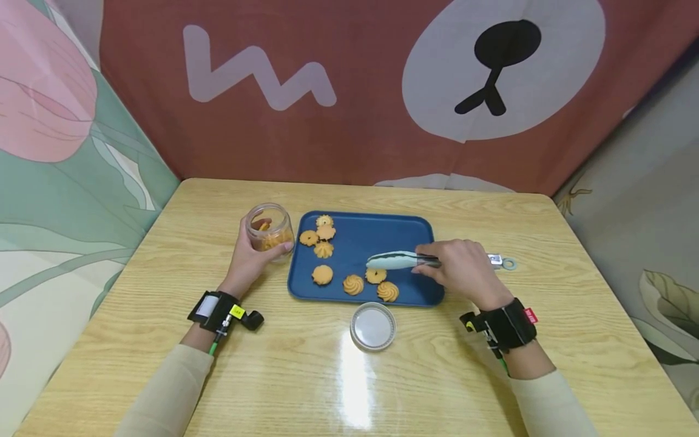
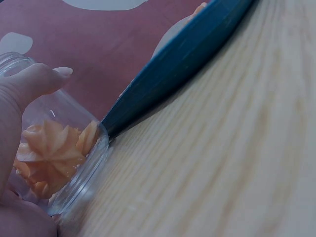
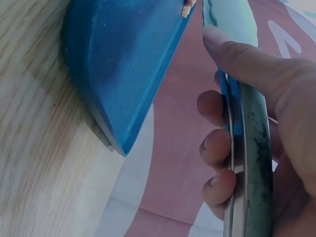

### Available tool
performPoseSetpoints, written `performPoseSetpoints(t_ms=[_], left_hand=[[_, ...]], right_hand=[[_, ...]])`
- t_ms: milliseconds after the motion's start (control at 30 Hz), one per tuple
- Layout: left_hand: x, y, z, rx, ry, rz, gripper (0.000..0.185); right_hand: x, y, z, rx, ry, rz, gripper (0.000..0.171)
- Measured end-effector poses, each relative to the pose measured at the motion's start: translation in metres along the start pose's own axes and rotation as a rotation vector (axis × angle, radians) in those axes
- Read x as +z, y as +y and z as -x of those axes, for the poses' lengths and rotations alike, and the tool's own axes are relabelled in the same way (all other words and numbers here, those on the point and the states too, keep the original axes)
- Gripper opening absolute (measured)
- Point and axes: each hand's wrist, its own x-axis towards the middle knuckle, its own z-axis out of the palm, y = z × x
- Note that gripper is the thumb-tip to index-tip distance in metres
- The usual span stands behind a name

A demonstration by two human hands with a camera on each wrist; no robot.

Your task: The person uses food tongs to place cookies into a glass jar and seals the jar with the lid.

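- A blue tray [image 1: 382, 233] lay at the middle of a wooden table [image 1: 573, 315], and everything else is placed from it.
- Seven flower-shaped cookies [image 1: 353, 284] sat on the tray: four clustered in its far left corner, three in a row along its near edge, with one more a little left of that row, between the two groups.
- The tray's right half and far right corner were bare blue surface.
- The right hand [image 1: 461, 267] reached in over the tray's right edge, fingers curled around a pair of tongs [image 1: 401, 260].
- The tongs' pale tips hung just above the near row of cookies, squeezed nearly together, with nothing seen between them.
- The tongs' handle end stuck out past the tray's right edge.
- The left hand [image 1: 248, 258] wrapped around one clear jar [image 1: 269, 229] standing just off the tray's left edge, nearly touching its rim.
- The jar was open at the top and held several cookies; I could not count them.
- One round lid [image 1: 373, 326] lay flat just in front of the tray's near edge, apart from it.
- Bare table stretched wide on the tray's right and in front of the lid.
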Motion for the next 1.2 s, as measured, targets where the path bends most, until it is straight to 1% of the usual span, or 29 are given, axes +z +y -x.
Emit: performPoseSetpoints(t_ms=[300,433,667,867,1067,1200], left_hand=[[-0.001,-0.002,-0.001,-0.001,0.007,-0.021,0.1],[-0.001,-0.001,-0.001,-0.001,0.007,-0.035,0.1],[0.0,0.001,0.001,-0.006,0.005,-0.032,0.1],[-0.001,-0.001,0.0,0.0,0.007,-0.037,0.1],[-0.002,-0.005,-0.001,-0.001,0.009,-0.048,0.101],[-0.002,-0.005,-0.002,-0.004,0.009,-0.053,0.101]], right_hand=[[-0.004,-0.001,-0.005,0.005,0.047,0.0,0.039],[-0.006,-0.002,-0.009,-0.006,0.071,-0.002,0.038],[-0.009,-0.007,-0.018,-0.022,0.097,-0.018,0.038],[-0.012,-0.013,-0.031,-0.024,0.109,-0.032,0.039],[-0.016,-0.021,-0.05,-0.03,0.123,-0.045,0.043],[-0.018,-0.027,-0.063,-0.037,0.135,-0.067,0.043]])
